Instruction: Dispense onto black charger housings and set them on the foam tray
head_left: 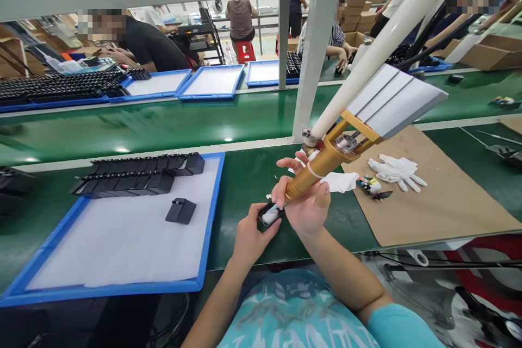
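My left hand [250, 236] is closed around a small black part with a white face [269, 214], held just above the green bench's near edge. My right hand [306, 201] grips the gold barrel of a hanging power tool [322, 166]. The tool's tip presses onto the small part. A white hose [387, 38] runs up and right from the tool. A blue tray with a white liner [122, 239] lies to the left. It holds two rows of black parts [134, 174] and one loose black part [181, 210].
A brown cardboard sheet [440, 201] lies at right with white gloves [395, 171] and a small component [371, 186]. A grey post [316, 49] rises behind the tool. Beyond the green conveyor [163, 125], other people sit at benches with blue trays [212, 81] and keyboards [57, 87].
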The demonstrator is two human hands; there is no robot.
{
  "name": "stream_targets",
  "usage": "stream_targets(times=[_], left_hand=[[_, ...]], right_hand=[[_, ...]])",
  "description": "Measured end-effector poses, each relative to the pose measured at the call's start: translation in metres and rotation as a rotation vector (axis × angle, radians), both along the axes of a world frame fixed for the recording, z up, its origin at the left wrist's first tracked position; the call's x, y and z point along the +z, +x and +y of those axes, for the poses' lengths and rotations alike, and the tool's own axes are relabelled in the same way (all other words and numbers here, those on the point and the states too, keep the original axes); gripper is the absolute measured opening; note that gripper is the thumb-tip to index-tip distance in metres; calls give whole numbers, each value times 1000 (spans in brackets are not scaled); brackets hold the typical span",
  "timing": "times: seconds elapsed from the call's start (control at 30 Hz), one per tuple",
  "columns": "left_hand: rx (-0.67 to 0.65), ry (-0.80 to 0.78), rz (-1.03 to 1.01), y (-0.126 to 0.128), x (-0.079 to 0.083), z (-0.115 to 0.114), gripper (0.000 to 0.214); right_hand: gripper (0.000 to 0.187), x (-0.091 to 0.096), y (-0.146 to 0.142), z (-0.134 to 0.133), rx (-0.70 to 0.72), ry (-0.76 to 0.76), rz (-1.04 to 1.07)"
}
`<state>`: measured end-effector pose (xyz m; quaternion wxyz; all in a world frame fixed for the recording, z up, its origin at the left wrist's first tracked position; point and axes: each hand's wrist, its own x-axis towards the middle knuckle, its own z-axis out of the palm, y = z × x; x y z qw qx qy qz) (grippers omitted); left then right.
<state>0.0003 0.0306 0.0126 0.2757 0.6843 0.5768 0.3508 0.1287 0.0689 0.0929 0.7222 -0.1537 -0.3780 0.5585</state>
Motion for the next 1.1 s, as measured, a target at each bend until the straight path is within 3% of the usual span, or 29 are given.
stream_targets(times=[0.13,0.23,0.47,0.7,0.9,1.1], left_hand=[[-104,-39,118,-19,-10,2,29],[-171,-61,73,-29,-11,4,38],[-184,-153,-82,-19,3,17,39],[-280,154,118,-17,2,7,30],[-250,230,139,-7,-7,6,19],[-141,316,573,-1,-13,-2,25]], right_hand=[[50,-3,7,5,-40,-19,-1],[50,-7,15,9,-81,-35,-29],[45,-12,28,17,-117,-22,-57],[46,-15,38,19,-122,-31,-65],[43,-18,42,17,-119,-38,-68],[41,-18,42,14,-112,-56,-62]])
